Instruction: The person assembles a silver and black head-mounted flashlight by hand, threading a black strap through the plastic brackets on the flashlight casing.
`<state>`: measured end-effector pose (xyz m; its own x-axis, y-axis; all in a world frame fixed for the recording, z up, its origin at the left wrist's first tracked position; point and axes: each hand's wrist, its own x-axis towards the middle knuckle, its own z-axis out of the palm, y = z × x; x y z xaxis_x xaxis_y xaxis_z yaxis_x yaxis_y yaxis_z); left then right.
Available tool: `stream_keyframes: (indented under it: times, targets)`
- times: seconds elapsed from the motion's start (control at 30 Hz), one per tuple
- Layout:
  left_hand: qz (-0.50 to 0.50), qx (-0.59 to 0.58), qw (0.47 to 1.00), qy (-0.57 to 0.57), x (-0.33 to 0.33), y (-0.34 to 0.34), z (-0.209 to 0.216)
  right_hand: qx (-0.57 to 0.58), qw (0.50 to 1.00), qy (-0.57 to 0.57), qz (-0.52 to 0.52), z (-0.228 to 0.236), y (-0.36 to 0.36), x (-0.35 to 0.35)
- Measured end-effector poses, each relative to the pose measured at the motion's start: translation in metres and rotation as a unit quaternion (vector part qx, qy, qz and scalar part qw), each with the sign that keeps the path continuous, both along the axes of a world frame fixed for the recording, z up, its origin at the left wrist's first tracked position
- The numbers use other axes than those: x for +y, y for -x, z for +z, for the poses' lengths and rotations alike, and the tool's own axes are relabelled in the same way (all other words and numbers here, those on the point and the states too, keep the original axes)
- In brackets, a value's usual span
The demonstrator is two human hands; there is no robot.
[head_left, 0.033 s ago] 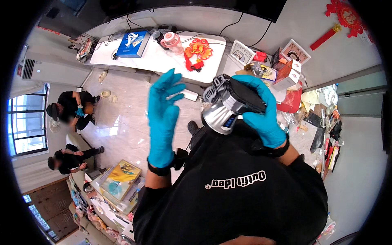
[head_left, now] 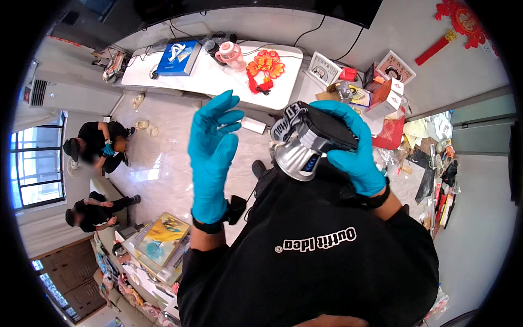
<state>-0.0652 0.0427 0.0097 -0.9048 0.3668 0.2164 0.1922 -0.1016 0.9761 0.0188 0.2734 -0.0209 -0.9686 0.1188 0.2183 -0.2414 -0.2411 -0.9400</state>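
Observation:
My right hand [head_left: 364, 146], in a blue glove, is wrapped round the black body of a headlamp [head_left: 315, 136] in front of my chest. The lamp's flared silver head points downward in the picture, toward my shirt. A grey and white lettered strap [head_left: 289, 121] bunches at its left side. To the left, my left hand [head_left: 211, 152], also blue-gloved, is raised with its fingers apart and nothing in it. A gap separates it from the headlamp. Each wrist wears a black band.
Ahead stands a white cabinet [head_left: 218, 79] bearing a blue box [head_left: 178, 58], a pink bottle [head_left: 231, 55] and a red ornament [head_left: 266, 64]. Small boxes [head_left: 385, 99] and picture frames are at right. Clutter [head_left: 436, 163] covers the right floor. Two people [head_left: 98, 143] are at left.
My left hand has moved slightly left, away from the headlamp. The headlamp and my right hand have shifted a little to the right.

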Motion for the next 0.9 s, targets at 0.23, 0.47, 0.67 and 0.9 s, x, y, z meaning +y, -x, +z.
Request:
stream_keyframes:
  times: [0.23,0.47,0.67,0.9]
  targets:
    - [-0.249,-0.009,0.962,0.111,0.021,0.003,0.049,0.011,0.991,-0.126,0.049,0.002,-0.006,0.015]
    - [-0.223,-0.065,0.971,0.046,0.033,0.006,0.041,0.0,0.991,-0.13,0.029,-0.001,-0.015,0.02]
    - [-0.126,-0.098,0.987,0.005,0.032,0.003,0.033,-0.017,0.998,-0.053,0.033,0.007,-0.017,0.019]
    - [-0.127,-0.107,0.984,-0.057,0.019,0.006,0.02,-0.024,0.999,-0.004,0.041,0.01,-0.016,0.017]
